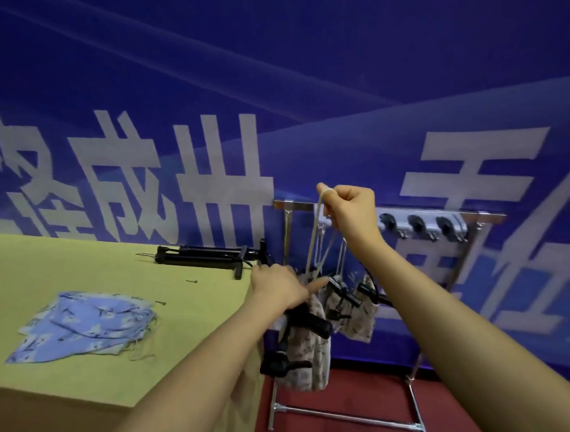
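Observation:
My right hand (350,213) is raised in front of a metal rack (468,256) and pinches the top of a pale cord (312,244) looped over its forefinger. The cord runs down to a black clip hanger (342,295) that carries several beige patterned cloths (310,348). My left hand (280,286) holds the hanger from the left, forefinger pointing along it toward the right. The rack's top bar bears a grey hook strip (421,224) with black knobs.
A yellow-green table (93,270) stands at the left with a pile of blue patterned cloths (82,324) and a folded black tripod (203,256) near its far edge. A blue banner wall is behind. Red floor lies under the rack.

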A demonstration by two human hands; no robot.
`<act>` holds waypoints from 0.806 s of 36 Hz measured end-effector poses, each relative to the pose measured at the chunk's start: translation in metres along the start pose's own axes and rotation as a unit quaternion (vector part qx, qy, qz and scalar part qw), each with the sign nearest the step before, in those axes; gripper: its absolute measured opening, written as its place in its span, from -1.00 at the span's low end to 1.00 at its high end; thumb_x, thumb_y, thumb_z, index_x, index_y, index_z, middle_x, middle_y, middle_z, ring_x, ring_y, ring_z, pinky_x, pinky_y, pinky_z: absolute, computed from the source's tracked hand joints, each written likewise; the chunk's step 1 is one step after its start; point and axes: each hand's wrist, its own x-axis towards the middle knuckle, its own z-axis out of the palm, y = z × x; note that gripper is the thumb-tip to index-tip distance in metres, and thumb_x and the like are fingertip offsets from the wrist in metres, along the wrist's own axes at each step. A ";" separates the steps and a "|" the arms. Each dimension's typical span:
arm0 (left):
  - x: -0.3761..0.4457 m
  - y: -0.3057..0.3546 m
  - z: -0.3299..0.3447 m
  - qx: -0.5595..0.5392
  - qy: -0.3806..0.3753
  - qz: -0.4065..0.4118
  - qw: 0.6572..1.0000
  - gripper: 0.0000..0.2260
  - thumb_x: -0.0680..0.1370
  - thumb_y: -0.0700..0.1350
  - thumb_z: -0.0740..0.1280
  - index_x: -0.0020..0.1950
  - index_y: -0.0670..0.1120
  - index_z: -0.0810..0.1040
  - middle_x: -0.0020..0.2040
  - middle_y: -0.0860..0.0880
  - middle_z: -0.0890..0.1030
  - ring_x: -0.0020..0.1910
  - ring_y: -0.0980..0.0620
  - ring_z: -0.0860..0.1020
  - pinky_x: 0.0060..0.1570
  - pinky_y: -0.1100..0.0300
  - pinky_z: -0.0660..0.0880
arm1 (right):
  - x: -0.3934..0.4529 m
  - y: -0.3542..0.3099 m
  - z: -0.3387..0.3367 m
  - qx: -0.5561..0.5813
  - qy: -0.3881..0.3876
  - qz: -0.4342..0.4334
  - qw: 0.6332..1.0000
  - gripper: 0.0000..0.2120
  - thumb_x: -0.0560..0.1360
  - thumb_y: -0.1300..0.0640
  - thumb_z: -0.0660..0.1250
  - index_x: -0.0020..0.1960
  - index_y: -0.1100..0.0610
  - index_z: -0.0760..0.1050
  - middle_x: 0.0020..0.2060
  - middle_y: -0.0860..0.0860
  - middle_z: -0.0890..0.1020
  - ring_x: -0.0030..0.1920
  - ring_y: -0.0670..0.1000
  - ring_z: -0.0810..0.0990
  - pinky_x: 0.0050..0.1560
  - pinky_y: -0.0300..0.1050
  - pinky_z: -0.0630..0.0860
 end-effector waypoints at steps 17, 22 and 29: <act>0.044 0.112 0.024 -0.428 -0.095 0.197 0.877 -0.83 0.55 -0.14 0.31 -0.07 -0.24 0.59 -0.17 -0.24 0.61 -0.24 -0.05 0.50 -0.23 0.11 0.37 | -0.026 0.108 -0.116 -0.214 -0.015 0.134 0.968 -0.57 0.49 0.16 0.38 -0.50 0.26 0.38 -0.60 0.06 0.39 -0.54 -0.09 0.32 -0.35 -0.04 0.39; 0.071 0.138 0.030 -0.460 -0.120 0.213 0.854 -0.80 0.56 -0.19 0.30 -0.27 -0.15 0.51 -0.44 0.06 0.43 -0.45 0.17 0.36 -0.44 0.31 0.26 | -0.015 0.127 -0.145 -0.280 -0.002 0.171 0.945 -0.55 0.51 0.09 0.36 -0.40 0.40 0.40 -0.55 0.11 0.26 -0.47 0.04 0.22 -0.36 -0.05 0.24; 0.105 0.175 0.039 -0.485 -0.133 0.230 0.833 -0.87 0.57 -0.21 0.29 -0.14 -0.23 0.53 -0.32 -0.08 0.51 -0.53 0.31 0.50 -0.51 0.52 0.32 | 0.001 0.159 -0.181 -0.337 0.023 0.218 0.916 -0.59 0.49 0.04 0.36 -0.41 0.20 0.30 -0.50 0.14 0.32 -0.43 0.06 0.27 -0.35 -0.06 0.24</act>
